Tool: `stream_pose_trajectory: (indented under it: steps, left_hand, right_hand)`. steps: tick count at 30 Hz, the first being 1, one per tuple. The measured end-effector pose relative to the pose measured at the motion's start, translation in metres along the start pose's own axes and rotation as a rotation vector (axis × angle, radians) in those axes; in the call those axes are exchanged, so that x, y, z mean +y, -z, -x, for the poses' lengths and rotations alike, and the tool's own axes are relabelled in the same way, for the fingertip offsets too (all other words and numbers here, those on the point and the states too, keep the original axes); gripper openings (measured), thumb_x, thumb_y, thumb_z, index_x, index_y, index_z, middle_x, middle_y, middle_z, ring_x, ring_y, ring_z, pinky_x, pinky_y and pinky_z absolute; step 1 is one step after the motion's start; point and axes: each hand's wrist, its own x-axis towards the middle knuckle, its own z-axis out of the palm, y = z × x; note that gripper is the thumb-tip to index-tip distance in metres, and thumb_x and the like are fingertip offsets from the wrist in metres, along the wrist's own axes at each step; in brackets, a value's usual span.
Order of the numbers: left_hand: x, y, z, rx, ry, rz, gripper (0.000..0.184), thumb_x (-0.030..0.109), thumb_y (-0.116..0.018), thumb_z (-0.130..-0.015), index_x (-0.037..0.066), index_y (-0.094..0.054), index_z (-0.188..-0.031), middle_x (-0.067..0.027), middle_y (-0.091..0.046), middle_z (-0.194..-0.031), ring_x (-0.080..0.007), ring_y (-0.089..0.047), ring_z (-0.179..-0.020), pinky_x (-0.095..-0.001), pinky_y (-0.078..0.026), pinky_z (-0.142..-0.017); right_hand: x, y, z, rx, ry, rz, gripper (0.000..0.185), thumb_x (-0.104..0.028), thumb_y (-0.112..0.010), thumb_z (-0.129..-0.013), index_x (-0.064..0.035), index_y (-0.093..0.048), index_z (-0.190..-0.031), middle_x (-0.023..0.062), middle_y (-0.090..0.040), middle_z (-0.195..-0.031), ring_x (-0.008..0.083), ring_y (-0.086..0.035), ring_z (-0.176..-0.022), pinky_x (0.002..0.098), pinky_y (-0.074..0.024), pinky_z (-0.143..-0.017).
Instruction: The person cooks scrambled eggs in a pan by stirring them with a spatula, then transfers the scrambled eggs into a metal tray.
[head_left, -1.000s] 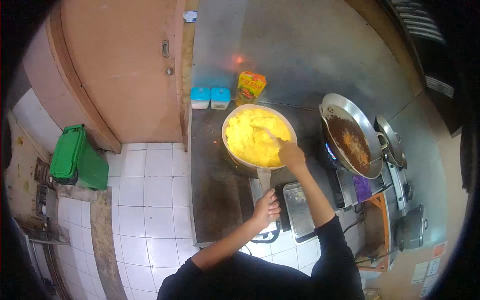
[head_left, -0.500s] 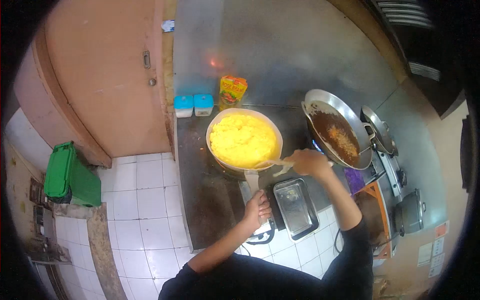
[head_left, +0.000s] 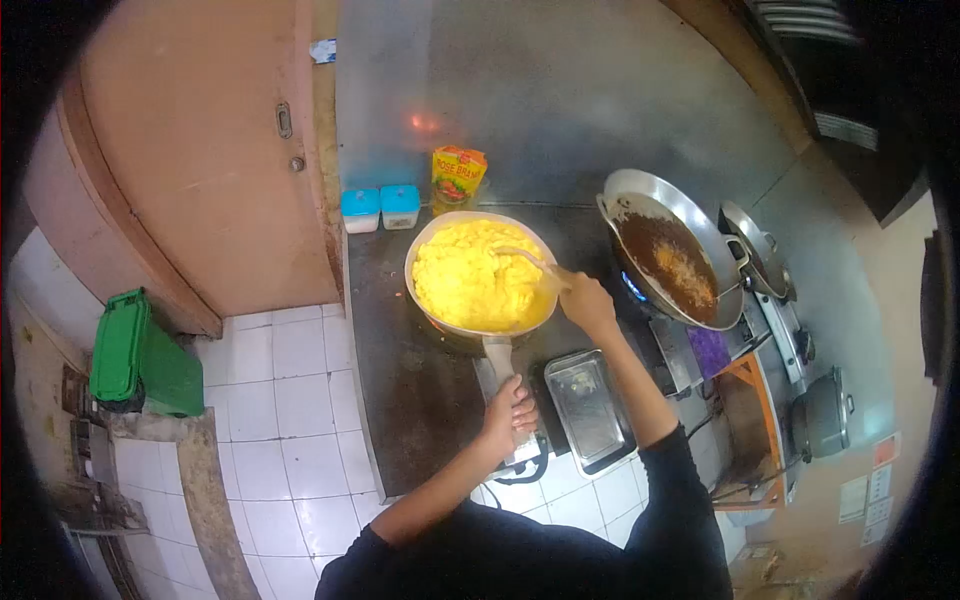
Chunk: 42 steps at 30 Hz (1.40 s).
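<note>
Bright yellow food [head_left: 465,280] fills a round pan [head_left: 412,262] on the dark counter. The pan's handle [head_left: 498,358] points toward me, and my left hand [head_left: 509,412] is wrapped round its lower part. My right hand [head_left: 585,301] is closed on the end of a spatula [head_left: 533,258] at the pan's right rim. The spatula's far end lies in the yellow food.
A wok [head_left: 645,182] with brown oil and frying bits sits over a blue flame at right, beside another pan [head_left: 750,240]. A metal tray [head_left: 590,410] lies nearer me. Two blue-lidded containers [head_left: 380,205] and a yellow pouch [head_left: 457,180] stand behind.
Half a second ago the spatula was at the pan's lower right rim; now my right hand has moved up and left, with the spatula back in the food. The view has shifted right since the first frame.
</note>
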Motion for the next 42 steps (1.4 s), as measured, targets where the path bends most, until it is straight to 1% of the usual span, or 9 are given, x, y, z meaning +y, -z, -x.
stream_pose_trajectory:
  steps: [7, 9, 11, 14, 22, 27, 37, 39, 42]
  left_hand:
    - [0.0, -0.005, 0.002, 0.033, -0.03, -0.01, 0.031, 0.036, -0.047, -0.085, 0.017, -0.041, -0.062, 0.0057, -0.026, -0.043, -0.0063, -0.022, -0.033, -0.021, -0.018, -0.03]
    - [0.0, -0.006, 0.003, 0.043, -0.026, 0.0, 0.03, 0.036, -0.047, -0.085, 0.017, -0.041, -0.062, 0.0056, -0.026, -0.042, -0.0063, -0.022, -0.032, -0.0211, -0.018, -0.03]
    - [0.001, -0.007, 0.002, 0.026, -0.031, -0.002, 0.029, 0.035, -0.048, -0.084, 0.017, -0.041, -0.063, 0.0054, -0.026, -0.042, -0.0062, -0.022, -0.032, -0.0207, -0.018, -0.029]
    - [0.002, -0.007, 0.003, 0.033, -0.022, 0.003, 0.029, 0.035, -0.049, -0.084, 0.017, -0.041, -0.063, 0.0051, -0.027, -0.043, -0.0061, -0.022, -0.032, -0.0204, -0.018, -0.029]
    - [0.001, -0.006, 0.002, 0.037, -0.045, -0.012, 0.029, 0.035, -0.049, -0.083, 0.017, -0.041, -0.062, 0.0053, -0.027, -0.043, -0.0061, -0.023, -0.032, -0.0211, -0.017, -0.029]
    - [0.002, -0.007, 0.003, 0.05, -0.021, -0.009, 0.029, 0.036, -0.048, -0.084, 0.018, -0.041, -0.062, 0.0057, -0.027, -0.043, -0.0066, -0.024, -0.032, -0.0218, -0.018, -0.029]
    - [0.004, -0.001, 0.0, -0.017, 0.002, -0.058, 0.034, 0.037, -0.045, -0.086, 0.017, -0.04, -0.059, 0.0061, -0.026, -0.042, -0.0064, -0.024, -0.032, -0.0202, -0.021, -0.03]
    - [0.005, -0.002, 0.001, 0.022, 0.008, -0.044, 0.033, 0.036, -0.046, -0.086, 0.017, -0.04, -0.059, 0.0062, -0.027, -0.042, -0.0062, -0.024, -0.032, -0.0203, -0.021, -0.03]
    - [0.005, 0.0, 0.001, 0.002, 0.015, -0.026, 0.033, 0.036, -0.047, -0.086, 0.017, -0.04, -0.059, 0.006, -0.027, -0.042, -0.0061, -0.024, -0.032, -0.0202, -0.021, -0.03]
  right_hand:
    - [0.002, -0.041, -0.033, -0.161, 0.267, 0.192, 0.047, -0.017, -0.035, -0.081, -0.0333, -0.044, -0.123, 0.0149, -0.061, -0.094, 0.0352, -0.06, -0.083, 0.0438, -0.0486, -0.073]
    - [-0.009, 0.004, -0.028, -0.158, 0.392, 0.228, 0.043, -0.02, -0.038, -0.081, -0.0322, -0.048, -0.121, 0.0162, -0.062, -0.085, 0.0321, -0.061, -0.075, 0.0408, -0.0488, -0.069]
    - [-0.019, 0.051, -0.033, -0.597, 0.131, 0.096, 0.04, -0.018, -0.043, -0.079, -0.0289, -0.055, -0.115, 0.0183, -0.061, -0.075, 0.0283, -0.06, -0.064, 0.0386, -0.0472, -0.064]
    - [-0.018, 0.101, -0.032, -0.632, 0.284, 0.187, 0.042, -0.01, -0.049, -0.072, -0.0251, -0.059, -0.11, 0.0172, -0.061, -0.073, 0.0254, -0.057, -0.057, 0.0383, -0.0447, -0.06]
    - [-0.057, 0.079, 0.033, -0.484, 0.162, 0.515, 0.023, -0.012, -0.049, -0.072, -0.0116, -0.065, -0.089, 0.0178, -0.063, -0.084, 0.0292, -0.063, -0.081, 0.0382, -0.0494, -0.071]
    - [-0.026, 0.024, 0.044, -0.1, 0.137, 0.508, 0.024, -0.015, -0.052, -0.074, -0.0089, -0.06, -0.095, 0.0135, -0.064, -0.083, 0.0271, -0.064, -0.076, 0.037, -0.0504, -0.063]
    - [0.006, 0.001, 0.008, 0.091, 0.083, 0.081, 0.033, -0.014, -0.05, -0.073, -0.0127, -0.058, -0.105, 0.0184, -0.062, -0.078, 0.0347, -0.062, -0.071, 0.0422, -0.0506, -0.063]
    - [0.009, -0.029, -0.02, 0.001, 0.055, 0.14, 0.048, -0.014, -0.049, -0.075, -0.0236, -0.046, -0.122, 0.0163, -0.062, -0.089, 0.0321, -0.061, -0.079, 0.0429, -0.0499, -0.066]
    - [-0.017, -0.019, -0.028, -0.155, 0.064, 0.123, 0.046, -0.015, -0.045, -0.077, -0.0225, -0.046, -0.122, 0.0157, -0.061, -0.091, 0.0312, -0.061, -0.082, 0.0413, -0.0501, -0.067]
